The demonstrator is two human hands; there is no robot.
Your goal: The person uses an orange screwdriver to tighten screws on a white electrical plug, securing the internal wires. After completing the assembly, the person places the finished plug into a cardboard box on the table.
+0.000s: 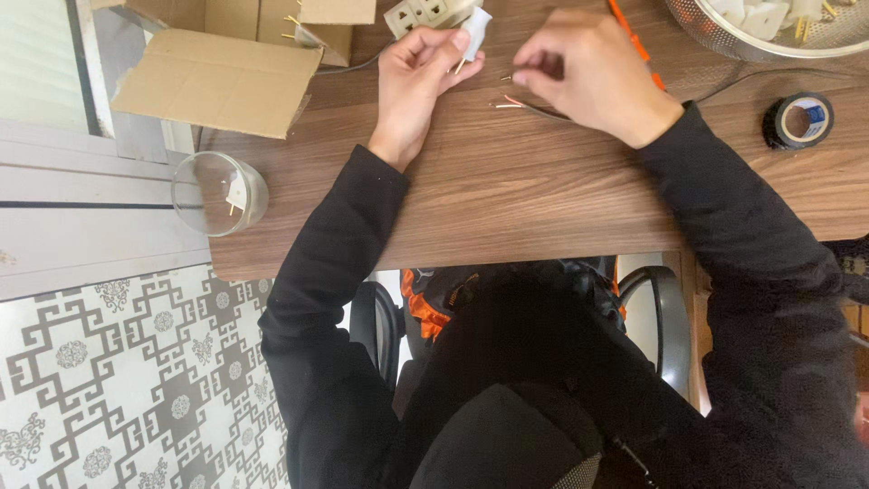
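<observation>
My left hand (418, 80) grips a small white plastic plug part (474, 29) with a brass pin sticking out of it, held above the brown wooden table (507, 190). My right hand (587, 71) is just to the right of it, fingers pinched on the end of a thin dark cable (536, 109) whose stripped copper ends lie on the table between the two hands. Black sleeves cover both arms.
An open cardboard box (217, 71) sits at the back left, a white power strip (424, 13) behind my left hand. A glass cup (217, 192) stands at the table's left corner. A roll of black tape (798, 120) and a metal bowl (724, 41) of white parts are at the right. An orange-handled tool (634, 41) lies behind my right hand.
</observation>
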